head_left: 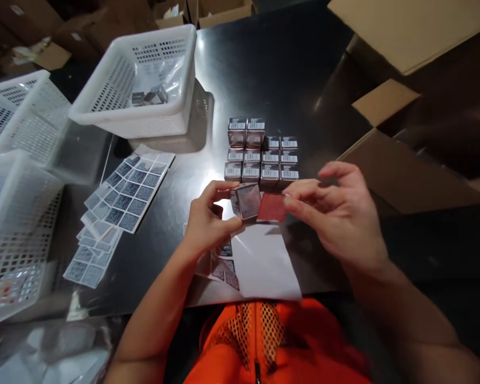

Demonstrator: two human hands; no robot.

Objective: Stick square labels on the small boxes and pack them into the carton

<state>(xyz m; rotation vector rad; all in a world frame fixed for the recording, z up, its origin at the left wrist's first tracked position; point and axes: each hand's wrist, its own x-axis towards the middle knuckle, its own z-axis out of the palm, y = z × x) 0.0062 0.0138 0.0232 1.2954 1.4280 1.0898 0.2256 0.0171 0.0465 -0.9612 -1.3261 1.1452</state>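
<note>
My left hand (214,216) is closed on a small grey box (249,201), gripping it between thumb and fingers above the table. Pinched by its edge in my right hand (336,208) is a thin reddish square label (272,207); it reaches to the box's right side, and whether they touch I cannot tell. Beneath both hands lies a label sheet (264,261), mostly bare white backing, with a few dark printed labels at its left. Just beyond my hands stand rows of small boxes (251,170) with white barcode patches on top, two of them stacked higher.
Fanned label sheets (132,186) lie on the dark metal table (288,69) at left. A white perforated basket (180,114) behind them holds a few small boxes and clear plastic. More baskets (20,224) stand at far left. Open cardboard cartons (420,160) are at right.
</note>
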